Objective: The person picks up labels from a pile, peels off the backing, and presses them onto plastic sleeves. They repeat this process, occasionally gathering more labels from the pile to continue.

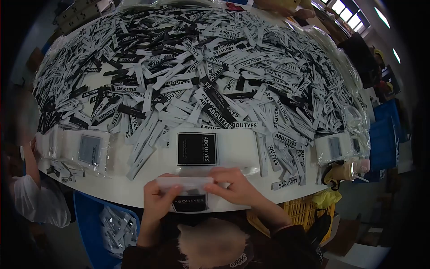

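Near the table's front edge, my left hand (157, 197) and my right hand (233, 186) hold the two ends of a translucent plastic bag (186, 181) between thumbs and fingers. A black label reading ABOUTYES (190, 202) shows on the lower part of the bag. Just beyond my hands lies a stack of white bags (237, 148) with a black ABOUTYES label (197, 149) on top. Black and white ABOUTYES sachets (219, 105) are heaped behind that stack.
Clear-wrapped packs (89, 150) lie at the left, and another pack (333, 149) at the right beside a cup (344, 171). Below the table are a blue bin (87, 224) with packets and a yellow crate (300, 210). Another person's arm (31, 163) is at the left.
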`<action>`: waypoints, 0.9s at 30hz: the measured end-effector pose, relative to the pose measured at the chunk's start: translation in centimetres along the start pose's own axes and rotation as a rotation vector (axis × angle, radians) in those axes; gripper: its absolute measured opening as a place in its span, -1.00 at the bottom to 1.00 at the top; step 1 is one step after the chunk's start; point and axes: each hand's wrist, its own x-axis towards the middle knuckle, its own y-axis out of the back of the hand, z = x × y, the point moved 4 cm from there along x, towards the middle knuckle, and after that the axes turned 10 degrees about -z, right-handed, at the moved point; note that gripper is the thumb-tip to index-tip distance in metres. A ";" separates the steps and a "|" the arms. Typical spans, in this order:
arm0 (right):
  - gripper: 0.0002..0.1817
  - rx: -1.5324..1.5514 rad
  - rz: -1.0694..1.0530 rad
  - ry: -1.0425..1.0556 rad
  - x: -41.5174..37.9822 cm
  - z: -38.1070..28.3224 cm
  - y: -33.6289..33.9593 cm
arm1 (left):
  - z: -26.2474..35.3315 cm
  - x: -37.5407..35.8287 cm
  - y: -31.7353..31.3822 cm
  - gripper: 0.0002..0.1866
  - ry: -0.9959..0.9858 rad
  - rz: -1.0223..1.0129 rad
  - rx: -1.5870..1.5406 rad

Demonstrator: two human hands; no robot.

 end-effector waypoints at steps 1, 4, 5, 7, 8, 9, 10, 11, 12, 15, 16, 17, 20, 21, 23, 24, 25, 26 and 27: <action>-0.82 -0.092 0.143 0.078 0.8 -0.3 1.6 | 0.1 -1.0 2.0 -0.88 0.035 0.042 0.066; -0.76 -0.369 0.507 0.102 3.5 0.9 7.4 | 1.3 -5.3 8.1 -0.87 0.417 -0.203 0.338; -0.71 -0.359 0.534 -0.005 4.7 2.0 8.9 | 0.8 -6.8 9.9 -0.85 0.508 -0.332 0.615; -0.63 -0.348 0.554 -0.105 6.6 4.5 10.5 | -0.1 -10.2 11.6 -0.82 0.596 -0.450 0.893; -0.52 -0.647 0.582 -0.050 7.4 5.4 10.6 | 0.1 -12.1 13.0 -0.79 0.666 -0.186 1.249; -0.40 -0.943 0.606 0.009 8.3 5.2 10.4 | 1.6 -12.8 13.6 -0.74 0.722 0.102 1.591; -0.25 -0.994 0.580 0.000 8.7 5.6 10.4 | 2.1 -13.1 13.5 -0.74 0.727 0.107 1.594; -0.25 -0.990 0.577 0.003 8.8 5.8 10.5 | 2.5 -13.6 13.4 -0.74 0.691 0.234 1.324; -0.29 -0.804 0.523 -0.084 8.9 5.8 10.7 | 2.7 -13.7 12.7 -0.72 0.646 0.352 1.047; -0.45 -0.424 0.385 -0.314 9.2 6.2 11.5 | 1.7 -8.6 7.5 -0.77 0.286 0.232 0.646; -0.56 -0.519 0.419 -0.244 9.1 6.2 11.8 | 0.9 -6.8 5.6 -0.79 0.223 0.166 0.543; -0.65 -0.613 0.455 -0.176 9.0 6.2 11.9 | 0.9 -4.6 3.3 -0.81 0.073 0.068 0.619; -0.75 -0.362 0.585 -0.128 9.2 6.5 12.4 | 1.0 0.2 -3.5 -0.81 -0.261 -0.222 0.656; -0.77 -0.388 0.593 -0.072 9.5 5.3 12.2 | 0.9 1.6 -5.1 -0.79 -0.367 -0.291 0.677; -0.73 -0.668 0.485 -0.176 10.7 4.6 11.6 | 0.5 3.7 -7.5 -0.78 -0.476 -0.363 0.696; -0.67 -0.762 0.434 -0.174 11.4 5.0 11.4 | 0.4 4.6 -8.3 -0.73 -0.504 -0.333 0.788; -0.63 -0.786 0.410 -0.204 11.9 5.6 11.1 | 0.2 5.1 -8.8 -0.69 -0.532 -0.303 0.881; -0.59 -0.810 0.387 -0.231 12.6 6.2 11.0 | -0.7 5.6 -9.0 -0.69 -0.541 -0.305 0.881; -0.64 -0.720 0.379 -0.250 13.1 7.1 11.2 | -1.9 5.9 -8.9 -0.66 -0.528 -0.237 0.958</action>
